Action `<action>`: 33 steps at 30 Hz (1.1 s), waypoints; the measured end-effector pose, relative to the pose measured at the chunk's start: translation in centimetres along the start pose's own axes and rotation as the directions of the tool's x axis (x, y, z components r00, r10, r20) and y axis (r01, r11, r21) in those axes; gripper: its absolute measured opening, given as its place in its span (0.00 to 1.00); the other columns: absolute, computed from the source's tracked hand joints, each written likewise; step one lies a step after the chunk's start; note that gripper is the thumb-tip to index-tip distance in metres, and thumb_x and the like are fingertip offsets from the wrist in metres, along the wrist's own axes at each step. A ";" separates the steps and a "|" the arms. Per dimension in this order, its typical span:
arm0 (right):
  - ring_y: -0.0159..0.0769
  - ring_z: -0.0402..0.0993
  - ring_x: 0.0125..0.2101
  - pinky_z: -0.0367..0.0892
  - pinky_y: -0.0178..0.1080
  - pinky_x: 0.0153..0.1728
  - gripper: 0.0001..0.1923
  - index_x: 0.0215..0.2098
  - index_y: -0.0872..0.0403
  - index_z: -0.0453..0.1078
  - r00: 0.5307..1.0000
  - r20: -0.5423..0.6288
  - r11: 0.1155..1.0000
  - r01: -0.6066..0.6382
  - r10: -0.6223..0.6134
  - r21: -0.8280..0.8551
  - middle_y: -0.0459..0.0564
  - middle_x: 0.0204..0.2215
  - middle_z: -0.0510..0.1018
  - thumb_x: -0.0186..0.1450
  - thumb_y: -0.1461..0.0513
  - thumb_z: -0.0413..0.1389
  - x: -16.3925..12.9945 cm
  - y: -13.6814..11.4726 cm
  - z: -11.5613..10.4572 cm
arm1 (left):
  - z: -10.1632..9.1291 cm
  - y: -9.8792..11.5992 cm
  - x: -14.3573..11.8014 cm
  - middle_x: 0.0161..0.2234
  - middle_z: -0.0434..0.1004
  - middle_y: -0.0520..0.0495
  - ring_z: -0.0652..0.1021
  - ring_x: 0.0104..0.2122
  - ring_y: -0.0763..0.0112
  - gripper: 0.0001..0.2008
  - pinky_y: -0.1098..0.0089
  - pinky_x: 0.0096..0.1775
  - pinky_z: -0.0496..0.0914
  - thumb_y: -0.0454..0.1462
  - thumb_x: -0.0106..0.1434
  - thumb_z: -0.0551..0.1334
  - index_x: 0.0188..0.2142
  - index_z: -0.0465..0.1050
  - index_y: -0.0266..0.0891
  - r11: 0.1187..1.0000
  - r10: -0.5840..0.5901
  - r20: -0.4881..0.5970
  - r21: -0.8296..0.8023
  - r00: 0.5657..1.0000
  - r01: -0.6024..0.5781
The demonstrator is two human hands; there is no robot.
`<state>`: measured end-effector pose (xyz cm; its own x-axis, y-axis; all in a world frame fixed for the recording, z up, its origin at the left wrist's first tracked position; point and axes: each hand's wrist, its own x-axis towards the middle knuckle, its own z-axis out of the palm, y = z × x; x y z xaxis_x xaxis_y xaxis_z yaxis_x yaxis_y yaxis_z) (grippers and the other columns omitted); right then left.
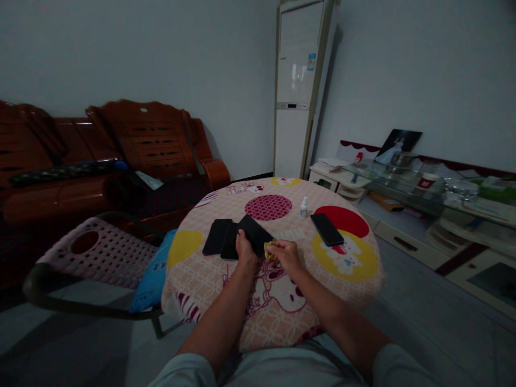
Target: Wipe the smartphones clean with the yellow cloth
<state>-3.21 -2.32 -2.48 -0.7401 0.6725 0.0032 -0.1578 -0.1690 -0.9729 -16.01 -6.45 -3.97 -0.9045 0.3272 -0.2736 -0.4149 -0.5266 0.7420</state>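
Note:
My left hand (246,251) grips a flat black phone (255,231), its thumb lying over the near edge. A small crumpled yellow cloth (269,249) is pinched in my right hand (286,255), close to that phone's right end. Partly under the held phone is a second dark, flat phone-like slab (229,246). Another black slab (215,235) lies to its left on the table. Beyond my right hand stands a small white bottle (303,209) with a blue label. A black smartphone (327,229) rests screen up farther right.
The round table (250,207) has a patterned cloth. A woven chair (100,250) with a blue cushion (155,274) is at the left, before wooden seating (149,131). A tall white air conditioner (296,80) stands behind. A glass-topped cabinet (407,185) holding several items runs along the right.

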 end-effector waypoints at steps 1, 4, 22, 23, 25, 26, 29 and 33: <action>0.33 0.73 0.15 0.65 0.30 0.12 0.14 0.25 0.58 0.72 1.000 -0.028 1.000 0.011 -0.010 0.010 0.46 0.18 0.76 0.49 0.54 0.64 0.1 -0.1 -0.2 | 0.3 0.2 -0.3 0.33 0.77 0.50 0.77 0.34 0.73 0.09 0.73 0.37 0.71 0.43 0.65 0.58 0.39 0.71 0.40 0.998 0.009 -0.022 -0.055 1.000 -0.010; 0.32 0.71 0.14 0.63 0.30 0.11 0.12 0.23 0.57 0.71 0.986 -0.159 0.997 0.057 -0.049 0.048 0.43 0.15 0.73 0.48 0.56 0.63 0.7 -0.8 -1.2 | 1.1 0.7 -1.1 0.30 0.77 0.51 0.77 0.31 0.74 0.03 0.73 0.38 0.71 0.35 0.61 0.62 0.31 0.71 0.38 0.985 0.040 0.115 -0.171 0.993 -0.020; 0.28 0.62 0.11 0.55 0.30 0.08 0.17 0.31 0.56 0.72 0.865 -0.459 0.979 0.165 -0.201 -0.119 0.43 0.18 0.74 0.51 0.52 0.59 3.6 -1.8 -7.6 | 1.0 2.7 -2.8 0.30 0.78 0.42 0.78 0.26 0.66 0.07 0.67 0.25 0.75 0.36 0.58 0.64 0.34 0.75 0.33 0.919 -0.363 0.390 0.302 0.846 0.255; 0.29 0.64 0.13 0.58 0.31 0.10 0.18 0.34 0.56 0.73 0.865 -0.447 0.972 0.175 -0.228 -0.157 0.44 0.21 0.76 0.51 0.52 0.59 3.7 -1.8 -7.9 | 0.9 2.5 -2.9 0.29 0.78 0.42 0.77 0.25 0.67 0.07 0.68 0.25 0.74 0.36 0.56 0.66 0.32 0.75 0.32 0.910 -0.372 0.403 0.334 0.836 0.245; 0.32 0.70 0.19 0.65 0.32 0.17 0.18 0.35 0.56 0.74 0.860 -0.413 0.945 0.208 -0.300 -0.253 0.46 0.24 0.78 0.51 0.53 0.59 3.8 -1.8 -8.2 | 0.8 2.3 -3.2 0.27 0.78 0.42 0.77 0.24 0.67 0.07 0.70 0.25 0.72 0.35 0.53 0.68 0.31 0.77 0.32 0.892 -0.401 0.453 0.391 0.796 0.227; 0.34 0.72 0.22 0.68 0.33 0.21 0.17 0.34 0.56 0.74 0.856 -0.389 0.924 0.227 -0.340 -0.308 0.47 0.25 0.78 0.52 0.53 0.58 3.8 -1.8 -8.3 | 0.8 2.2 -3.4 0.26 0.78 0.42 0.77 0.24 0.67 0.08 0.71 0.25 0.72 0.34 0.51 0.69 0.31 0.77 0.31 0.883 -0.417 0.479 0.414 0.773 0.219; 0.37 0.74 0.27 0.69 0.35 0.30 0.16 0.32 0.56 0.76 0.852 -0.309 0.854 0.259 -0.422 -0.452 0.46 0.25 0.78 0.54 0.53 0.56 3.8 -1.9 -8.6 | 0.7 2.2 -3.7 0.28 0.79 0.41 0.77 0.24 0.68 0.12 0.72 0.26 0.71 0.33 0.47 0.71 0.34 0.78 0.31 0.858 -0.459 0.526 0.473 0.716 0.202; 0.38 0.74 0.29 0.69 0.36 0.33 0.17 0.36 0.55 0.77 0.864 -0.228 0.801 0.275 -0.448 -0.533 0.47 0.27 0.79 0.58 0.53 0.53 3.7 -1.8 -8.7 | 0.4 2.1 -3.5 0.30 0.80 0.42 0.78 0.24 0.68 0.19 0.72 0.26 0.71 0.35 0.44 0.73 0.38 0.77 0.33 0.837 -0.466 0.551 0.528 0.693 0.143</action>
<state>-0.03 6.75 -2.74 -0.4195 0.8215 0.3861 0.0186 0.4330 -0.9012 -13.65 -8.34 -1.22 -0.3791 0.9039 -0.1982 -0.4241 0.0206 0.9054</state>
